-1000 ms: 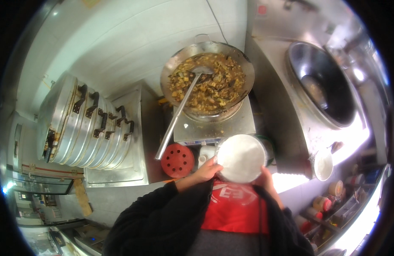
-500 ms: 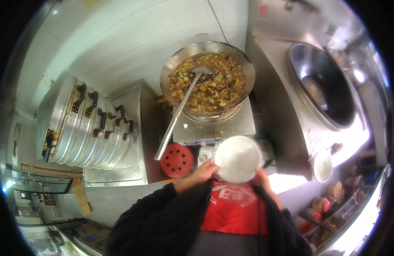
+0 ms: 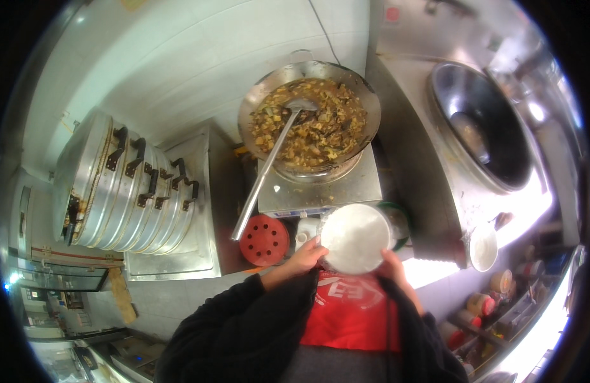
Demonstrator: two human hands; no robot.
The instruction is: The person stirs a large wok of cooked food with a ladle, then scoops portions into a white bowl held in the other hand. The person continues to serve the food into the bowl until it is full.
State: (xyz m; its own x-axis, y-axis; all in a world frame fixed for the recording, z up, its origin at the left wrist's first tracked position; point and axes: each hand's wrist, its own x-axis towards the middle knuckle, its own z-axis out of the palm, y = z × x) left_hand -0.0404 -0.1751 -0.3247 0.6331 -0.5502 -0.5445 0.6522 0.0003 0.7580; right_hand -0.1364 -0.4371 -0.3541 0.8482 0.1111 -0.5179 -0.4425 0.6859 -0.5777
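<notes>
Both my hands hold a round white bowl (image 3: pixel 355 238) in front of the red apron (image 3: pixel 352 313). My left hand (image 3: pixel 306 256) grips its left rim, thumb on top. On the right rim, my right hand (image 3: pixel 392 267) is closed, its fingers partly hidden by the bowl. The bowl's inside looks whitish; I cannot make out whether anything lies in it. Beyond it stands a large wok (image 3: pixel 250 121) full of chopped, brownish-yellow food (image 3: pixel 336 131) in liquid. A long-handled metal ladle (image 3: pixel 269 159) rests in the wok, its handle leaning over the near left rim.
A stack of metal steamers (image 3: pixel 135 198) stands at left on a steel counter (image 3: pixel 173 263). A red stool (image 3: pixel 264 239) with holes sits below the wok's steel stove (image 3: pixel 320 195). At right are a big dark wok (image 3: pixel 480 127) and a small whitish bowl (image 3: pixel 484 249). Shelves (image 3: pixel 506 319) hold several containers.
Almost nothing differs. The view has shifted very slightly, while both hands keep the white bowl at the same place.
</notes>
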